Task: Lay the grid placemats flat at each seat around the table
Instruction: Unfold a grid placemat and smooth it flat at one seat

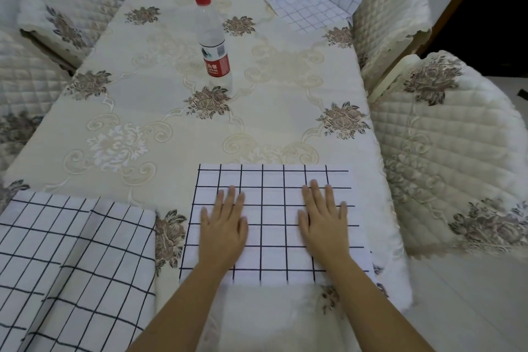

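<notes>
The left hand and right hand are pressing 1 mat flat at the tabletop's near edge, fingers straight, gripping nothing. The next move is probably calling for lifting another from the near-left corner pile.

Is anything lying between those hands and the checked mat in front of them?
Nothing visible: the left hand and right hand lie flat, directly on the placemat. The bottle stands farther off.

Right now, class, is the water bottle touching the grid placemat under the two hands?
Apart. The head view shows the water bottle standing mid-table, with bare floral tablecloth between its base and the far edge of the grid placemat.
</notes>
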Tool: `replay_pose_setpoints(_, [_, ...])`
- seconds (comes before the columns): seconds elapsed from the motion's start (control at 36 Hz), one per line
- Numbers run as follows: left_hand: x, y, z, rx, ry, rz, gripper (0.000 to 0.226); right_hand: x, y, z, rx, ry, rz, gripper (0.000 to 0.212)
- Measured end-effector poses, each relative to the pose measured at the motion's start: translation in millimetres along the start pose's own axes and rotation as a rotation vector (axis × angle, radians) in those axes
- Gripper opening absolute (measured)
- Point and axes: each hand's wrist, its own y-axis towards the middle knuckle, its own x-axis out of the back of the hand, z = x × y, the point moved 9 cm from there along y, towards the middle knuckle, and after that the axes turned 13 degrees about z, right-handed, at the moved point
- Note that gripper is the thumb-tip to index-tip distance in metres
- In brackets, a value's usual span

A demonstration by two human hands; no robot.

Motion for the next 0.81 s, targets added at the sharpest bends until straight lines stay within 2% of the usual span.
replay_pose_setpoints(0.14, [8,-17,46,0.098,0.021,-0.032,0.055,5,-9,-54,-0.11,0.066,0.004,0.072])
replay_pose_setpoints(0.22, [13,-24,56,0.092,0.028,-0.057,0.054,12,-14,-62,-0.107,0.106,-0.016,0.071])
replay_pose_setpoints(0.33, [20,-27,52,0.163,0.054,-0.096,0.053,11,-12,-64,-0.101,0.139,0.056,0.084])
replay_pose_setpoints(0.42, [26,-26,23,0.164,0.036,-0.086,0.05,18,-14,-42,-0.107,0.131,0.035,0.075])
replay_pose_setpoints(0.5, [21,-22,-25,0.032,0.028,-0.047,0.048,18,-20,14,0.027,0.006,-0.033,0.056])
replay_pose_setpoints(0.61, [-8,-32,-61,-0.077,-0.026,0.005,0.047,-8,-32,71,0.197,0.038,0.004,0.05])
replay_pose_setpoints(0.72, [-18,-51,-42,-0.052,-0.003,-0.006,0.046,-25,-41,57,0.213,0.007,-0.02,0.051])
replay_pose_setpoints(0.81, [-14,-54,-18,-0.012,0.008,0.02,0.051,-23,-41,23,0.139,0.019,-0.008,0.057])
